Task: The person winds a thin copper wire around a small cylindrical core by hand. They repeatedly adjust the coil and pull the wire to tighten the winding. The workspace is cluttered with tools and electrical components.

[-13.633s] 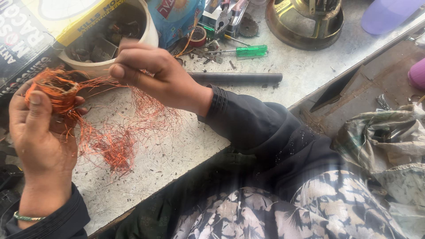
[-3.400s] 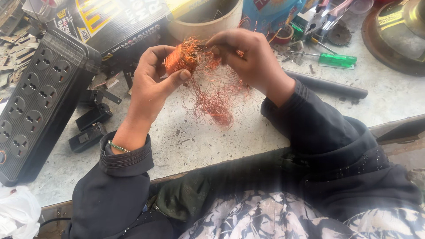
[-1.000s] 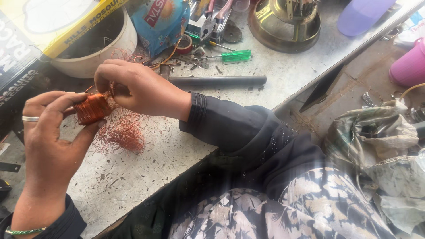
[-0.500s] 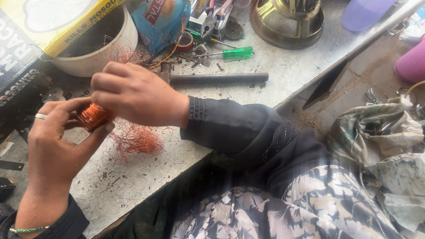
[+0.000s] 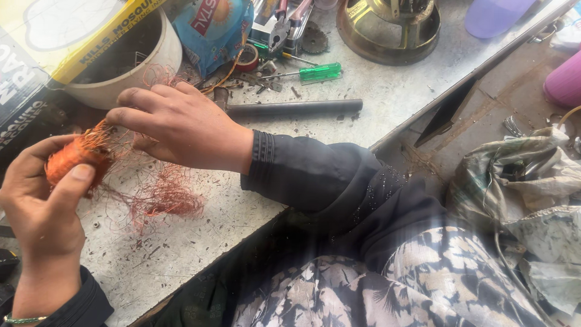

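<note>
Copper wire, wound in an orange bundle (image 5: 75, 160), is being gripped by the left hand (image 5: 42, 206) above the worktop (image 5: 399, 91); the right hand (image 5: 175, 124) is pinching loose strands at its top, keeping them taut. A tangle (image 5: 166, 200) is trailing below.

1. A green-handled screwdriver (image 5: 315, 72) is laid beside a dark rod (image 5: 295, 108).
2. A white bowl (image 5: 130, 72) is set under a yellow box (image 5: 78, 30).
3. A brass housing (image 5: 388, 30) is placed near pliers (image 5: 284, 27).
</note>
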